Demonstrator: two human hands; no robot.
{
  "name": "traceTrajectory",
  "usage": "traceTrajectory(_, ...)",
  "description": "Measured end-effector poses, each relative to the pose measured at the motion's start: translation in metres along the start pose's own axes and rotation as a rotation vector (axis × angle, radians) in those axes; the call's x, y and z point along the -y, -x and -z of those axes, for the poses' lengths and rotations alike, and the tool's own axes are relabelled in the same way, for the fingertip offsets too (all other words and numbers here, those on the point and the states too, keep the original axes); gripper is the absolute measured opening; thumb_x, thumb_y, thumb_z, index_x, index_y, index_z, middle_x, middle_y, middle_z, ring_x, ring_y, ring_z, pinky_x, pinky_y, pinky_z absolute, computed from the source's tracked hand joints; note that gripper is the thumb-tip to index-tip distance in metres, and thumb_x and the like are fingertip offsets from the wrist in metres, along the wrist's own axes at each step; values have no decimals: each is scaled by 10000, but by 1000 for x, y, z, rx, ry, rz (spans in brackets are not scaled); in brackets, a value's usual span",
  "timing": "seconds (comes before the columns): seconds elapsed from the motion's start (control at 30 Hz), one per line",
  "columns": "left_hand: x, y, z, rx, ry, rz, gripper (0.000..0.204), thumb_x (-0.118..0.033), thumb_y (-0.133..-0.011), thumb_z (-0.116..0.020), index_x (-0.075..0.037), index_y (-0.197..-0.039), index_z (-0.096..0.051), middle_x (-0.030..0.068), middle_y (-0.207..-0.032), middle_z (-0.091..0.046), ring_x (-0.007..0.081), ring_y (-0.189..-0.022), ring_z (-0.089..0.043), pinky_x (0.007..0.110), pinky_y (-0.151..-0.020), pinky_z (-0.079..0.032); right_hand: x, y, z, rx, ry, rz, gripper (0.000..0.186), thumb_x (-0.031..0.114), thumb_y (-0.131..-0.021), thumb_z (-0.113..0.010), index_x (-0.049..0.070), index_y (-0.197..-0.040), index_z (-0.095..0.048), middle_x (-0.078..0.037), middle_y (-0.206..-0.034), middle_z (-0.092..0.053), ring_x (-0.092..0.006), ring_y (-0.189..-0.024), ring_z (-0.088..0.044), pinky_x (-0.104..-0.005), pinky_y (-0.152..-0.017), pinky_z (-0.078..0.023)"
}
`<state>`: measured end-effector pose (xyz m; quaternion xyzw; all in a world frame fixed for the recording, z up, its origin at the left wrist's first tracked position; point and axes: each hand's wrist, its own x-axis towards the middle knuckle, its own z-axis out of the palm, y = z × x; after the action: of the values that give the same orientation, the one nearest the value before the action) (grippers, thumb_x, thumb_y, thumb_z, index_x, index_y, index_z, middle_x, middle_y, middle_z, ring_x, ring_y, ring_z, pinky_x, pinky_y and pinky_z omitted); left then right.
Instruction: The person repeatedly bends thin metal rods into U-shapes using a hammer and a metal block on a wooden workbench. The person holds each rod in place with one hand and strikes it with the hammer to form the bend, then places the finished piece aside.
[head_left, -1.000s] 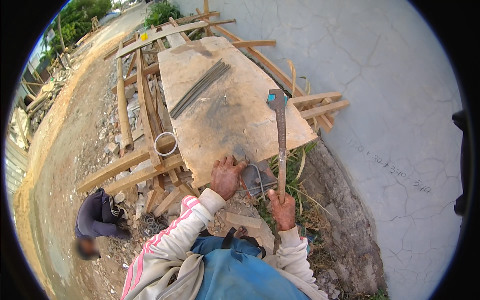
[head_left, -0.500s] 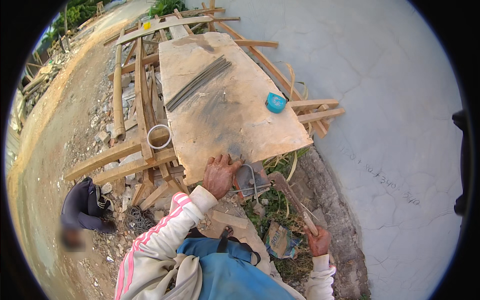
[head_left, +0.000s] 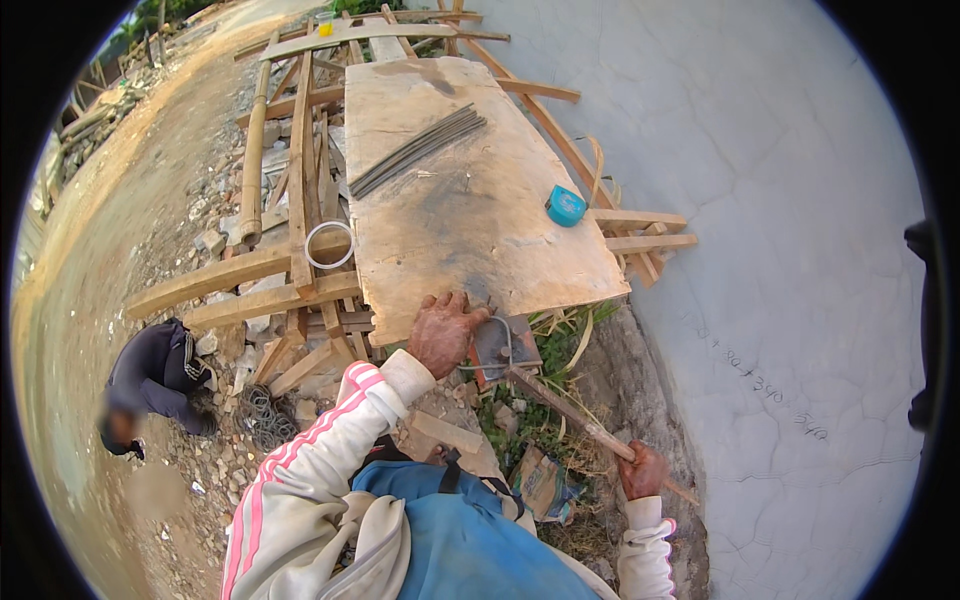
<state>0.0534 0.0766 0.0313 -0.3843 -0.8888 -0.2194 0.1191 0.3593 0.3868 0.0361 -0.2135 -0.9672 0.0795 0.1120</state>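
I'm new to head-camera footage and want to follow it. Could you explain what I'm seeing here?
There is no machine: these are a person's bare hands, seen from a wide fisheye camera worn on the head and looking down, so straight edges bend near the rim. On the worn board lie a bundle of thin metal rods and a blue tape measure. The left hand rests at the board's near edge, beside a bent metal rod; whether it grips anything is hidden. The right hand holds a long rusty bar. At left, another person bends over the rubble.
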Motion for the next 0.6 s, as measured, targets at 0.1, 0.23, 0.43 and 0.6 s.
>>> traceTrajectory(0.1,0,0,-1,-3,-25,0,335,-149,-869,-604,-175,-1187,-709,144,-997,-600,311,-1011,-597,444,-868,-439,-3,-7,-2,9,28,22,299,280,-780,-787,72,-702,-586,-187,-625,-576,-429,-622,-605,-475,-565,-461)
traceTrajectory(0.23,-1,1,0,30,-18,17,347,-144,-871,-603,-175,-1201,-707,145,-1008,-600,313,-1019,-597,442,-880,-438,-6,-10,-4,-10,49,36,268,226,-733,-798,70,-703,-583,-177,-646,-598,-418,-633,-615,-480,-568,-468)
traceTrajectory(0.43,-2,1,1,21,-19,18,327,-141,-882,-593,-178,-1187,-708,145,-1021,-600,313,-1028,-593,440,-889,-436,-6,-10,-9,-61,100,48,238,178,-701,-805,71,-721,-593,-166,-670,-614,-403,-655,-629,-483,-581,-478)
traceTrajectory(0.6,-3,0,2,62,-14,43,345,-143,-872,-605,-186,-1201,-703,145,-1028,-601,310,-1050,-588,441,-901,-431,-7,-5,-16,-146,23,41,215,167,-700,-792,76,-724,-598,-162,-670,-604,-401,-654,-621,-480,-582,-477)
